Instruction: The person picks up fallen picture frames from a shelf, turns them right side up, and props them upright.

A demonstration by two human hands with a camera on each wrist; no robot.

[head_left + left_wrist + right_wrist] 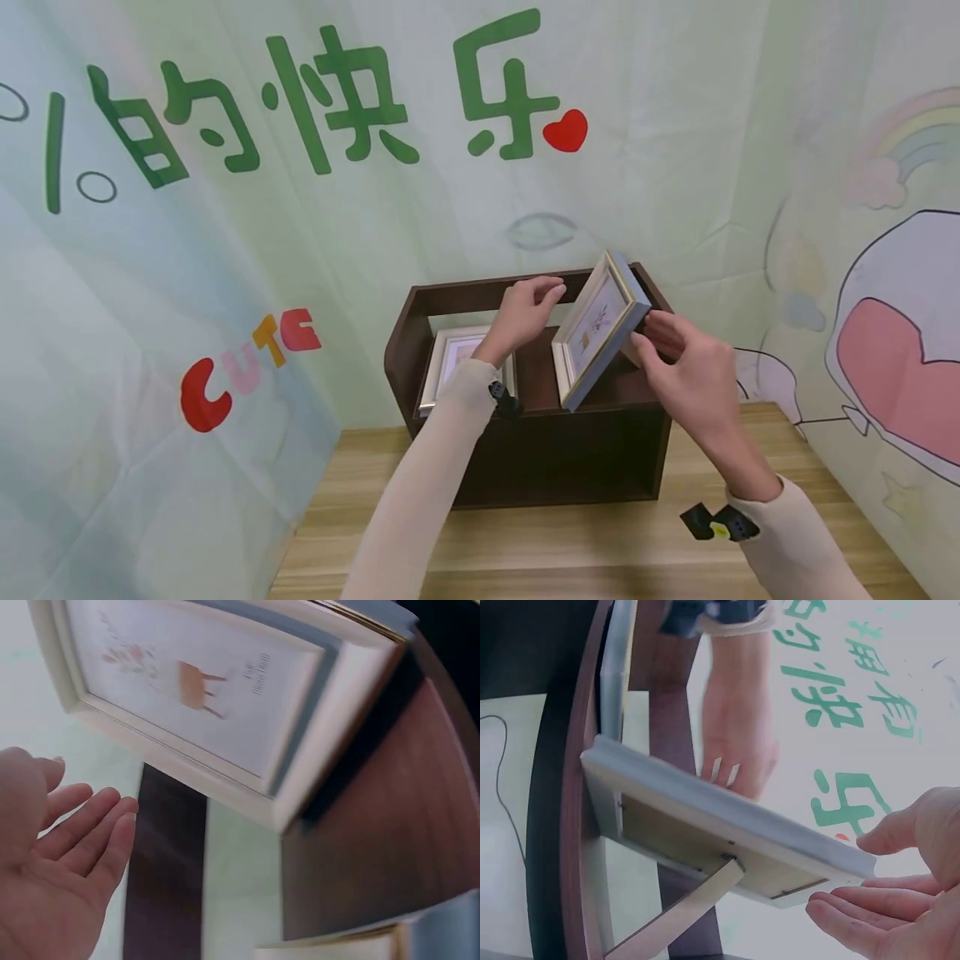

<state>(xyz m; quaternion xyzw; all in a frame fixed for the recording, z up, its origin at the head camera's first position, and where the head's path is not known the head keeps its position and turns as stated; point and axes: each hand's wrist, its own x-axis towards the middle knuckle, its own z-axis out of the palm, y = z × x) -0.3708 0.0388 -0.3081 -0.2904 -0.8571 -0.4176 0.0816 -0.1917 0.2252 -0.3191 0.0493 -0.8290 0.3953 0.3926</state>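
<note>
A picture frame [597, 325] with a whitish front, thin gold line and grey-blue sides leans on the upper level of a dark brown shelf unit [645, 450], its picture facing left. Behind it, the support leg [679, 915] is swung out from the back board. My right hand [693, 375] is at the frame's upper right corner, fingers and thumb loosely extended on either side. On the picture side, my left hand [525, 310] hovers over the shelf, palm toward the frame, holding nothing. A second whitish frame [437, 375] sits at the shelf's left end, partly covered by my left arm.
The shelf unit stands on a wood-grain tabletop [540, 550], its lower compartment facing me. Raised side panels [401, 358] bound the upper level. A printed cloth backdrop [675, 167] with green characters hangs close behind and around the sides.
</note>
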